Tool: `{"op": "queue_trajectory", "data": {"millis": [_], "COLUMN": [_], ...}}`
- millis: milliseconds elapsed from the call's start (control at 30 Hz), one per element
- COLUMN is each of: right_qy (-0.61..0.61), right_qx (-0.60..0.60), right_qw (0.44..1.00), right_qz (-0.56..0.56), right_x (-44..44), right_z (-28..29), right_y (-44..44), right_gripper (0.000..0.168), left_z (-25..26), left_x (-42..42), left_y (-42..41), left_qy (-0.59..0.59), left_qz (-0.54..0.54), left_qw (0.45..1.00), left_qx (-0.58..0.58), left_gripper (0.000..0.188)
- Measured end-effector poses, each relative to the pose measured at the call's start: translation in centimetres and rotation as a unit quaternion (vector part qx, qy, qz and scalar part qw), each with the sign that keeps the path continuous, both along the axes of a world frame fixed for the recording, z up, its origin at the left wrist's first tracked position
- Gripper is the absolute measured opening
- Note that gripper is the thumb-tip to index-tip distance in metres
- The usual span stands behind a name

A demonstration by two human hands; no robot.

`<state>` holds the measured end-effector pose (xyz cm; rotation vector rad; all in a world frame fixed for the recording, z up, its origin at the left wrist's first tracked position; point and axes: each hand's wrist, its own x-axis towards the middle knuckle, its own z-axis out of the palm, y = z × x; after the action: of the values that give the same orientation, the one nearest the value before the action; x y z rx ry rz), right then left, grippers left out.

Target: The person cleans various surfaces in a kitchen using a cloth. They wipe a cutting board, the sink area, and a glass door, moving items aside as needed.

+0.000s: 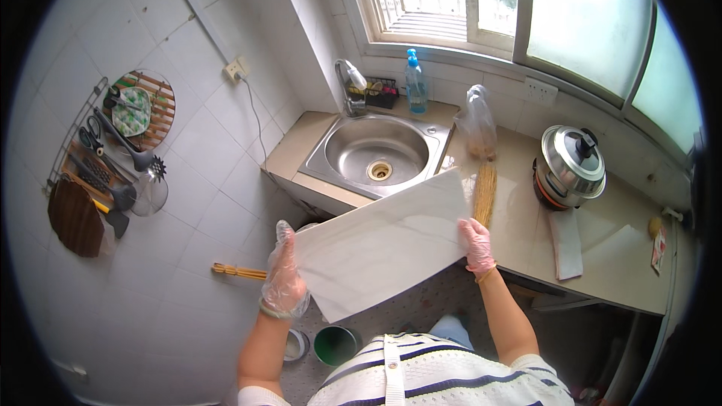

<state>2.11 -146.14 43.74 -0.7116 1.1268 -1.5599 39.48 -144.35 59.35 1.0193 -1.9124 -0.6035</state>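
Note:
A large white marbled panel [389, 242], probably a tile, is held tilted in front of my body. My left hand [286, 276], in a clear plastic glove with a band at the wrist, presses against its left edge with the fingers pointing up. At the right edge my right hand [478, 245], also in a thin plastic glove, grips the panel, with the thumb side on its near face. The panel's far corner overlaps the front of the countertop beside the stainless steel sink [375, 149]. Just beyond my right hand lies a straw brush [485, 194].
A lidded steel pot [569, 166] stands right on the counter [524, 237], near a folded cloth [566, 245]. A plastic bag [479, 124] and blue soap bottle [415, 87] stand behind. Utensils hang from a wall rack [76, 135]. A green bucket [337, 345] is on the floor.

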Motion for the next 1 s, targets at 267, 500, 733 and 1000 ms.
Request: {"op": "queue_trajectory", "data": {"millis": [267, 500, 733, 1000], "right_qy": [-0.003, 0.005, -0.323, -0.259], "right_qx": [-0.037, 0.027, 0.086, 0.132], "right_qw": [0.994, 1.000, 0.902, 0.938], "right_qz": [0.100, 0.000, 0.272, 0.187], "right_x": [2.3, 3.7, 4.5, 3.0], "right_z": [-1.6, 1.1, 4.0, -2.5], "right_y": [-5.9, -10.0, -8.1, -8.4], "right_gripper": [0.022, 0.044, 0.063, 0.025], "left_z": [0.6, 0.1, -5.7, -11.0], "left_x": [0.5, -3.3, -11.2, -14.4], "left_y": [0.3, -1.4, -1.4, -1.5], "left_qy": [0.088, 0.299, -0.131, -0.243], "left_qz": [0.096, 0.203, -0.053, -0.111], "left_qw": [0.986, 0.919, 0.985, 0.955], "left_qx": [0.104, 0.157, -0.095, -0.130], "left_gripper": [0.037, 0.038, 0.035, 0.051]}}
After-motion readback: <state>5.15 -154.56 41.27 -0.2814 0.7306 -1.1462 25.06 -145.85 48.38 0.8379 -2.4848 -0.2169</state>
